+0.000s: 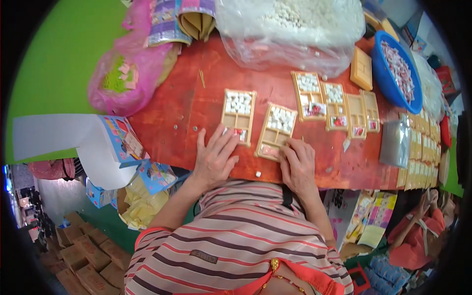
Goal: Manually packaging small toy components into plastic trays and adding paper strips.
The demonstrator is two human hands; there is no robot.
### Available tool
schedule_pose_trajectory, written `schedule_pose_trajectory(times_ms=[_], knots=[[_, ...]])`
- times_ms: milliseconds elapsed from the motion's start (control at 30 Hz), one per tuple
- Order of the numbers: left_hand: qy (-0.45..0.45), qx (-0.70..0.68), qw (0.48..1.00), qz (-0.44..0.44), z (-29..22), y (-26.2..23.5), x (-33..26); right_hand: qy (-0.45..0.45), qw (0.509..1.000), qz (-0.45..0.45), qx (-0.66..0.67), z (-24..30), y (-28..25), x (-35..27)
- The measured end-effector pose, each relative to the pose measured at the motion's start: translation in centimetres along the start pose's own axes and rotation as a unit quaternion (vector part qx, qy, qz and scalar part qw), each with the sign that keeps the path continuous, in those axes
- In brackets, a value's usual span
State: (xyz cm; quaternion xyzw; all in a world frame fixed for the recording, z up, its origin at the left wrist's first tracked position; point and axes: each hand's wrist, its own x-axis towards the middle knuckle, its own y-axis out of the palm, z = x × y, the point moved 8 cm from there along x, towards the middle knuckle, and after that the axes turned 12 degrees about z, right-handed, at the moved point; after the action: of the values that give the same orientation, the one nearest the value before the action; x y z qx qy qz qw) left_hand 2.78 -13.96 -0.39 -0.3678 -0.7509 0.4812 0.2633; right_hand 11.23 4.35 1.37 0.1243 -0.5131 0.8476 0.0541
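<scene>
Two small wooden compartment trays lie before me on the red table. The left tray [238,115] has white cubes [239,103] in its top section and a small red-and-white packet [239,132] at the bottom. My left hand [214,155] is open, its spread fingertips resting on that tray's lower left corner. The right tray [277,130] sits tilted, with white cubes [281,119] on top and a pinkish piece [269,150] in the lowest section. My right hand [298,164] has its bent fingers closed at this tray's lower right edge; the thumb is partly hidden. One loose white cube [258,174] lies between my hands.
Several more trays [309,96] stand to the right, some with cubes and packets. Behind is a clear bag of white cubes [290,29]. A blue basin [398,73] of small packets is far right, stacked trays [420,147] below it. A pink bag [123,78] lies left.
</scene>
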Motion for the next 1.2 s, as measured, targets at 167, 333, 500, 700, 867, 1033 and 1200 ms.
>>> schedule_pose_trajectory(times_ms=[167, 333, 500, 700, 867, 1033, 1200], knots=[[-0.041, -0.042, 0.987, -0.15, 2.2, -3.3, -0.9, 0.031, 0.997, -0.04, 0.05, -0.4, -1.1, -0.3], [-0.065, -0.018, 0.975, -0.214, 4.1, -7.0, -0.4, 0.039, 0.994, -0.08, 0.063, -1.8, -0.8, -2.7], [-0.043, -0.054, 0.968, -0.241, 3.5, -9.6, 2.6, 0.041, 0.993, -0.091, 0.07, -1.8, -1.6, -2.4], [-0.046, 0.059, 0.954, -0.291, 7.6, -12.9, 6.2, 0.098, 0.978, -0.18, 0.024, -4.1, -7.7, -4.8], [-0.106, 0.003, 0.942, -0.319, 14.6, -14.7, 5.0, 0.167, 0.955, -0.237, -0.06, -7.8, -14.1, -8.9], [-0.034, -0.062, 0.967, -0.246, 9.0, -9.6, 7.4, 0.224, 0.886, -0.362, -0.186, -13.4, -24.1, -13.1], [-0.036, -0.07, 0.972, -0.223, 5.7, -6.8, 6.7, 0.303, 0.851, -0.425, -0.067, -21.3, -30.4, -16.5]])
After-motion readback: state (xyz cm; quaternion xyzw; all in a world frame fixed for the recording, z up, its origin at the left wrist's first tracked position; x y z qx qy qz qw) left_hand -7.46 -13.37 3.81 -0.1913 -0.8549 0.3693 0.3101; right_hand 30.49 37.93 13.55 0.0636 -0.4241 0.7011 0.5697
